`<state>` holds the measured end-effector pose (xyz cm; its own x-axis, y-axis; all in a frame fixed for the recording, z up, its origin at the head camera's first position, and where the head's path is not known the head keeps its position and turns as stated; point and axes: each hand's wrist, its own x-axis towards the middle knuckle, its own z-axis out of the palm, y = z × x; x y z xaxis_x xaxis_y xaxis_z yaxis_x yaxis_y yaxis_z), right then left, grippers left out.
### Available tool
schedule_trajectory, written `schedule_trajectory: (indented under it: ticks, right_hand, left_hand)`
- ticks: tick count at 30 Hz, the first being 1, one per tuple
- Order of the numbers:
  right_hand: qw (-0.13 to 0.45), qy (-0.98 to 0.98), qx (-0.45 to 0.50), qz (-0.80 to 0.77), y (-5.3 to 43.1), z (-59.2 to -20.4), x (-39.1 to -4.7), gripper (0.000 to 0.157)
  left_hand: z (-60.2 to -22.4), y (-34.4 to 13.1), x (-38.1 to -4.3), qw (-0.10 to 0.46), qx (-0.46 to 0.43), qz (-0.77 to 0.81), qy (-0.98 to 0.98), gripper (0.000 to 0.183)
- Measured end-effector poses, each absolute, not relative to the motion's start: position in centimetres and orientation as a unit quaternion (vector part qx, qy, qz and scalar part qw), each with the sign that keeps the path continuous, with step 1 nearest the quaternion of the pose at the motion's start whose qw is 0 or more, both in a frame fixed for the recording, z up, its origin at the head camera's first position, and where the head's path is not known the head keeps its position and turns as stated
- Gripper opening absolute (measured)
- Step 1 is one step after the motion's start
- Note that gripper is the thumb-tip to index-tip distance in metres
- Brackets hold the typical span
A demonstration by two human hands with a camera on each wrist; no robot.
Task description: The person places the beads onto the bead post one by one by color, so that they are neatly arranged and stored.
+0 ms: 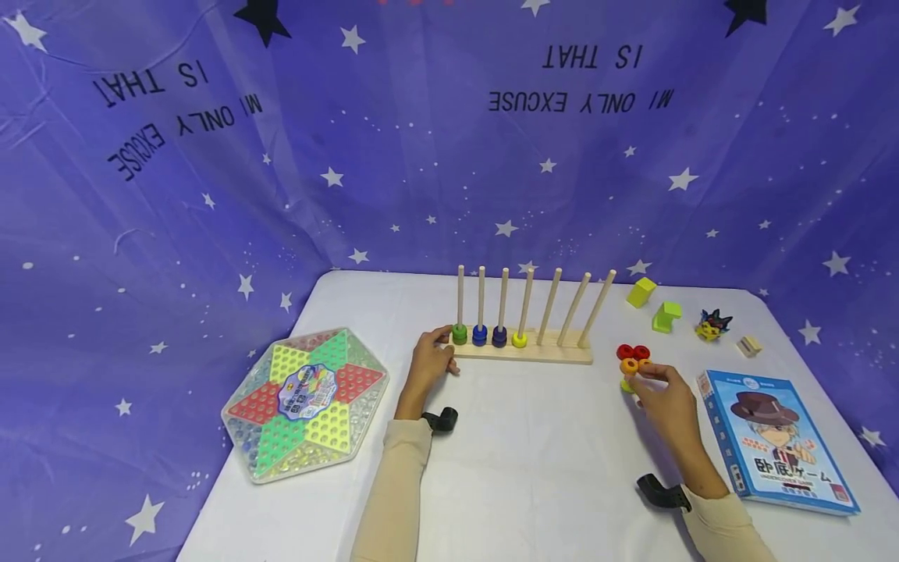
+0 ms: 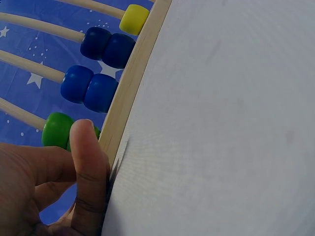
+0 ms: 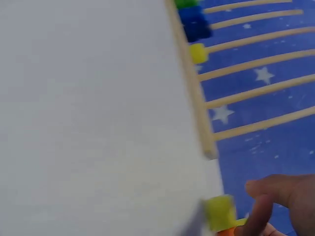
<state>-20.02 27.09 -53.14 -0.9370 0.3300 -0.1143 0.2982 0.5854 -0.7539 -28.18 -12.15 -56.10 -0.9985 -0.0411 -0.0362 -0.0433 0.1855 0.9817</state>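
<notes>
A wooden peg stand (image 1: 523,354) carries a row of upright rods. From its left end, the rods bear green beads (image 1: 460,335), blue beads (image 1: 480,336), dark blue beads (image 1: 499,337) and a single yellow bead (image 1: 519,339); three rods at the right are bare. My left hand (image 1: 430,363) holds the stand's left end, thumb along the front edge beside the green beads. Over a small group of loose beads hovers my right hand (image 1: 667,402), fingertips right at an orange bead (image 1: 629,365). A loose yellow bead (image 3: 220,212) lies beside those fingers.
Two red beads (image 1: 634,352) lie behind the orange ones. A blue boxed game (image 1: 779,441) is right of my right hand. A hexagonal Chinese checkers board (image 1: 309,402) lies at left. Yellow block (image 1: 641,292), green block (image 1: 666,316) and a small figure (image 1: 712,324) stand at back right.
</notes>
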Motion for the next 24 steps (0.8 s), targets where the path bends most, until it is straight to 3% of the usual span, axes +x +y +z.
schedule_trajectory:
  ticks: [5,15,20,24]
  right_hand:
    - [-0.003,-0.899,-0.178,0.401,27.1,-55.1,-19.6,0.057]
    - [0.000,-0.903,-0.180,0.389,27.1,-54.9,-19.8,0.057]
    - [0.018,-0.894,-0.184,0.408,26.9,-52.9,-19.8,0.056]
    - [0.073,-0.892,-0.163,0.415,26.4,-49.5,-20.2,0.054]
  left_hand:
    - [-55.8,-12.1,-28.0,-0.001,-0.024,0.633,0.774,0.049]
    - [-55.7,-12.3,-28.0,0.002,-0.020,0.643,0.766,0.048]
    - [-55.8,-12.3,-28.0,0.007,-0.021,0.648,0.762,0.048]
    - [-55.7,-12.1,-28.0,0.006,-0.027,0.643,0.765,0.048]
